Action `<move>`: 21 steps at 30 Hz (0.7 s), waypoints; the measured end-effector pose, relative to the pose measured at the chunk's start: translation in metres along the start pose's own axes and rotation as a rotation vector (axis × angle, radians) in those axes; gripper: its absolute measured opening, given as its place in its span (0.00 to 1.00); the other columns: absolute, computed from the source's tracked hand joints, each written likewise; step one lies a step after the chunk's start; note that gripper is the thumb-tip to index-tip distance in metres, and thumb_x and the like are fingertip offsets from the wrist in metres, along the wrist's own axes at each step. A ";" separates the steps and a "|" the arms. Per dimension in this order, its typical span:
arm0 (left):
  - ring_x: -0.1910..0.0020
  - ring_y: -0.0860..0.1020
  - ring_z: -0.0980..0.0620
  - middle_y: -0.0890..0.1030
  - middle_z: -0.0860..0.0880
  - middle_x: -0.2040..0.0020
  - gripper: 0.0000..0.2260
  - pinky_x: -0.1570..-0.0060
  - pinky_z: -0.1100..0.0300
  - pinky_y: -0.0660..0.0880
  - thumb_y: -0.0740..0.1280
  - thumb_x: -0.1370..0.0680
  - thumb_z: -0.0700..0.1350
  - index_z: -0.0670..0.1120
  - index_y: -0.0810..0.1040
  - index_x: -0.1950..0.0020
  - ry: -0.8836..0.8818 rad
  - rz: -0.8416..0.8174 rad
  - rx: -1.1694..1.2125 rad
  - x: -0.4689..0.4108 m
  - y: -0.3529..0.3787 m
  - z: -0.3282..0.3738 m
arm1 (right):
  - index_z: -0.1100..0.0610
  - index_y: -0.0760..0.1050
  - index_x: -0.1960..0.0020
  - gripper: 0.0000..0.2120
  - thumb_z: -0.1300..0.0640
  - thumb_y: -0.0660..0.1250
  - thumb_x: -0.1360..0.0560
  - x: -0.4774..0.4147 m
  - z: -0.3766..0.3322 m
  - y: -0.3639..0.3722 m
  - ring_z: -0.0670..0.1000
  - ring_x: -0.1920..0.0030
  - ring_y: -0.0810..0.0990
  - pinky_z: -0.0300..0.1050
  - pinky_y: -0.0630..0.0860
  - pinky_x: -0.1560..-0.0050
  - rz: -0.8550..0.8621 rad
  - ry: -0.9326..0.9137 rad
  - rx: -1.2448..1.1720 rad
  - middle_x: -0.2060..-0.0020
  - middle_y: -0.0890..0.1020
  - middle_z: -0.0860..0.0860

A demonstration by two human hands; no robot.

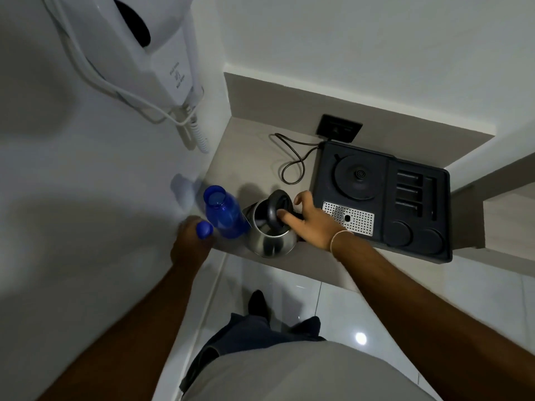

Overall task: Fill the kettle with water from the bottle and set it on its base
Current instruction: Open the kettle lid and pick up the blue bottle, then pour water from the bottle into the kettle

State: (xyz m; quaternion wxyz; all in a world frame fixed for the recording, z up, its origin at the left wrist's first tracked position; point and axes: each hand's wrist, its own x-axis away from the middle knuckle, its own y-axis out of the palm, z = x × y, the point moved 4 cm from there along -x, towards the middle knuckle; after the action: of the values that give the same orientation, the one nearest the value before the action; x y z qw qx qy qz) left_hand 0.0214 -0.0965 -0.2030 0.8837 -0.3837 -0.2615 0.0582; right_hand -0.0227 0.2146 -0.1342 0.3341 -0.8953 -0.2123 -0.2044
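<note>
A steel kettle [270, 240] stands near the counter's front edge with its black lid [276, 211] tipped up and open. My right hand [311, 221] rests on the kettle's black handle, one finger against the lid. Just left of the kettle stands a blue bottle [224, 214], uncapped, its mouth open upward. My left hand [189, 241] is curled around the blue bottle cap [204, 229], in front of and beside the bottle. The round black kettle base [360, 176] sits bare in the black tray [417, 227] to the right.
The tray also has a perforated metal drip plate [348, 218] and empty slots. A cord [292, 157] loops from the tray toward a wall socket [338, 128]. A white wall-mounted hair dryer [139, 47] hangs on the left wall. Glossy floor tiles lie below the counter edge.
</note>
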 end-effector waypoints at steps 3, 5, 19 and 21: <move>0.41 0.80 0.35 0.81 0.36 0.43 0.11 0.38 0.38 0.78 0.71 0.19 0.42 0.35 0.79 0.42 0.080 0.016 -0.055 -0.005 0.009 -0.006 | 0.47 0.63 0.42 0.30 0.26 0.63 0.30 0.006 0.012 -0.005 0.46 0.61 0.82 0.44 0.76 0.58 0.025 -0.035 -0.198 0.59 0.82 0.50; 0.40 0.79 0.36 0.81 0.37 0.42 0.12 0.37 0.38 0.77 0.73 0.19 0.42 0.35 0.80 0.41 0.151 0.042 -0.085 -0.007 0.012 -0.004 | 0.47 0.66 0.43 0.28 0.27 0.65 0.30 0.011 0.021 -0.008 0.46 0.58 0.82 0.45 0.78 0.57 0.018 -0.037 -0.309 0.55 0.81 0.53; 0.33 0.81 0.49 0.82 0.49 0.33 0.38 0.28 0.43 0.78 0.84 0.31 0.37 0.47 0.72 0.24 0.095 -0.112 0.509 0.004 0.020 0.028 | 0.59 0.81 0.42 0.33 0.31 0.62 0.27 0.011 0.037 -0.010 0.60 0.44 0.85 0.61 0.84 0.40 -0.057 0.065 -0.331 0.48 0.85 0.59; 0.36 0.82 0.50 0.83 0.52 0.37 0.34 0.29 0.39 0.78 0.84 0.30 0.37 0.48 0.75 0.28 0.097 -0.064 0.534 0.006 0.019 0.034 | 0.59 0.81 0.41 0.31 0.33 0.63 0.24 0.011 0.037 -0.010 0.60 0.43 0.85 0.60 0.84 0.41 -0.052 0.062 -0.328 0.46 0.85 0.60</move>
State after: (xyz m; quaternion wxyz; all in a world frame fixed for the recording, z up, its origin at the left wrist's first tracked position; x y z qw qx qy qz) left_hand 0.0109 -0.0595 -0.1949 0.9665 -0.1309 -0.2062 0.0786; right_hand -0.0102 0.2495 -0.1496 0.1846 -0.9253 -0.1888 -0.2723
